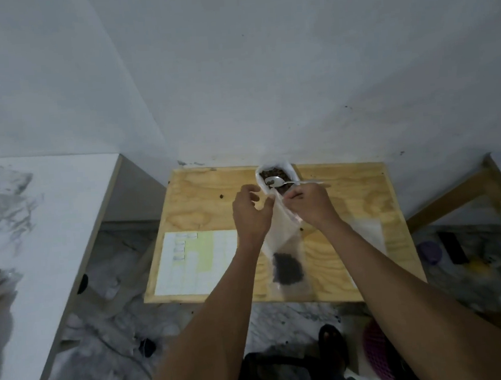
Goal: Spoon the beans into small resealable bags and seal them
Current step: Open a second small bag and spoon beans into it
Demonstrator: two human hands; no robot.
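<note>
The plywood table (347, 189) is the biggest thing here, pale wood with swirly grain, pushed up against a white wall. A gridded paper sheet (195, 262) lies flat on its left side. At the far edge sits an open white bag of beans (274, 170), top rolled down, with a metal spoon (284, 182) resting in it, handle sticking out to the right.

Middle of the table there's the small resealable bag (286, 246), clear thin plastic, with a dark clump of beans (287, 269) sitting at the bottom end nearest the person. The left hand (252, 216) and right hand (309, 205) both pinch the top edge of that bag, fingers closed on the strip, looks to me like it's sealing time.

I'd guess this bag handles floppy and slick, light up top and bottom-heavy from the beans, so it'll sag if lifted by one corner. Best grip is right at the zip strip, thumb and finger on both sides, and slide along. The beans look small, hard and roly
</note>
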